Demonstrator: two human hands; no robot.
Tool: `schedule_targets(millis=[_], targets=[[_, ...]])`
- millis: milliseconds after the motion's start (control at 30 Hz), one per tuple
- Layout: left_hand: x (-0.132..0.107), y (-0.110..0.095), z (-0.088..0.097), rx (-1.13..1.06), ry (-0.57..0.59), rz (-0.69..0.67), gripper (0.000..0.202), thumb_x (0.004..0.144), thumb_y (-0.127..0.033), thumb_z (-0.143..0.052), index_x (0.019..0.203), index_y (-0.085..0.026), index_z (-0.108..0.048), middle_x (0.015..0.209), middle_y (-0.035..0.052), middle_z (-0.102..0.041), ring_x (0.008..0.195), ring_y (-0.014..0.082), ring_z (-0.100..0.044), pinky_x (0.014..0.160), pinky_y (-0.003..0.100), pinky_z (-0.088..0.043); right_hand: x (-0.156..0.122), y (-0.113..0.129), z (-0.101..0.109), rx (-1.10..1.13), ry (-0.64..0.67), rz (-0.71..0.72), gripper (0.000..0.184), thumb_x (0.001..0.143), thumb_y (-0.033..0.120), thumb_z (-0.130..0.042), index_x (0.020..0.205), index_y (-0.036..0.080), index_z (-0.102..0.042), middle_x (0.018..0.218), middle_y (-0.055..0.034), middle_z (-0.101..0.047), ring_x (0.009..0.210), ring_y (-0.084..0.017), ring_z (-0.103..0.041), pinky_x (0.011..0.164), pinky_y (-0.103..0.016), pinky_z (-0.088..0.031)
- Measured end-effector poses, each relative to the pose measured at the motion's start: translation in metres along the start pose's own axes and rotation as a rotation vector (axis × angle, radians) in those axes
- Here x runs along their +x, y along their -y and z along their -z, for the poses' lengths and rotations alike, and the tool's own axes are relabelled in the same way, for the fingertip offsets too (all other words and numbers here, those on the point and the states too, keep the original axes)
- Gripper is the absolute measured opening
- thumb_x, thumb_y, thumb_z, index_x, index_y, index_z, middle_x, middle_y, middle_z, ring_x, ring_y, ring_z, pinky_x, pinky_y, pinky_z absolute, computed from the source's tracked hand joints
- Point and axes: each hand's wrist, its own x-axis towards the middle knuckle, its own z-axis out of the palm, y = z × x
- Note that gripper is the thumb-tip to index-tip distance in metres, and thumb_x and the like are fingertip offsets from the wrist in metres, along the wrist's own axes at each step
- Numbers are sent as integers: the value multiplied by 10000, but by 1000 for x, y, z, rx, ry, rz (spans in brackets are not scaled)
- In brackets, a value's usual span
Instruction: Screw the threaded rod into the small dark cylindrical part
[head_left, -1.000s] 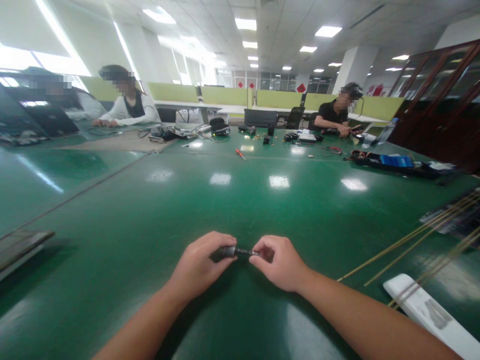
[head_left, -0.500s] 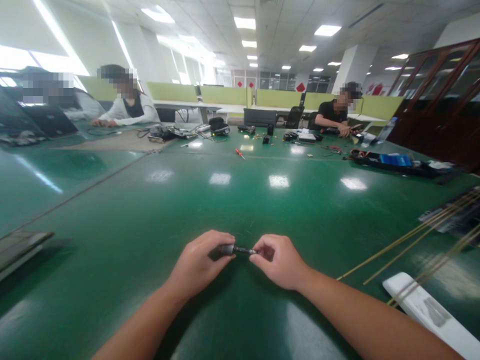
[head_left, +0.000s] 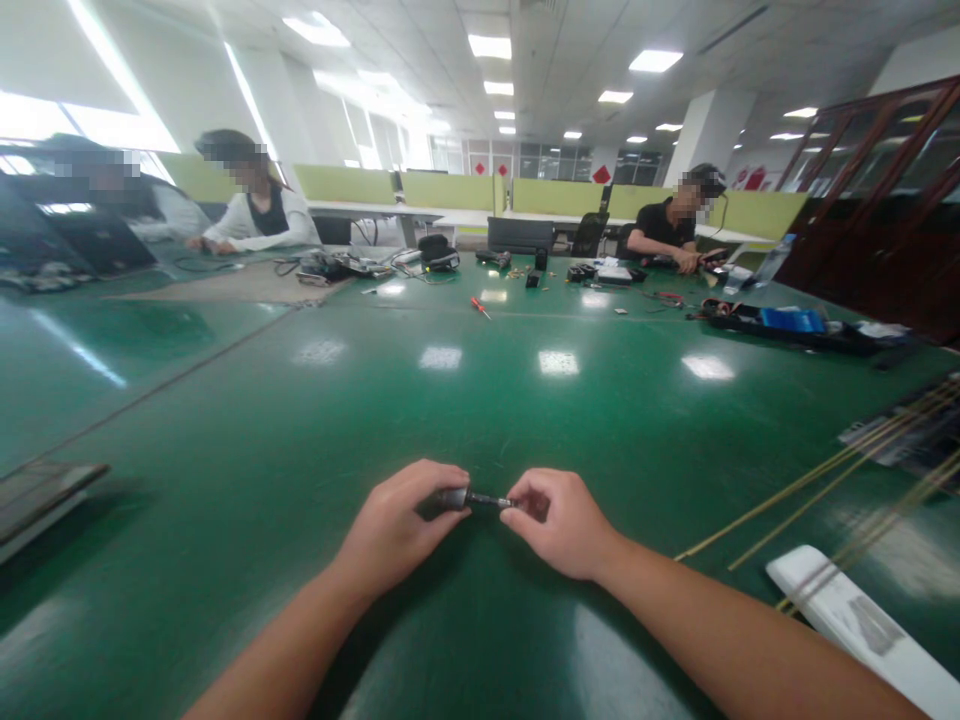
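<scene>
Low in the middle of the head view, my left hand (head_left: 397,515) pinches a short grey-black cylinder (head_left: 456,498) between thumb and fingers. From its right end a thin dark rod (head_left: 489,500) sticks out, nearly level. My right hand (head_left: 559,520) is closed, with thumb and forefinger pinched on the far tip of that rod. The two pieces look joined in one line, but their exact kind is too small to make out. Both hands are just above the green tabletop (head_left: 480,410), and my fingers cover each end of the piece.
Long thin sticks (head_left: 795,480) and a white elongated object (head_left: 847,610) lie at the right. A flat panel (head_left: 45,500) is at the left edge. Farther off are a red screwdriver (head_left: 481,308), a black tray (head_left: 795,325) and electronic parts. Several people sit around the table.
</scene>
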Motion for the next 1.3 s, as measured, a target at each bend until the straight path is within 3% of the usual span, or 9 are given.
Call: schedule_targets(millis=[1300], targets=[[-3, 8, 5, 41, -9, 46, 214, 829, -253, -716, 1037, -222, -675, 1006, 30, -723, 910, 169, -688, 847, 281, -546, 1, -3, 5, 14, -52, 27, 62, 765, 234, -693, 759, 172, -688, 658, 1, -636, 591, -124, -558, 573, -233, -414]])
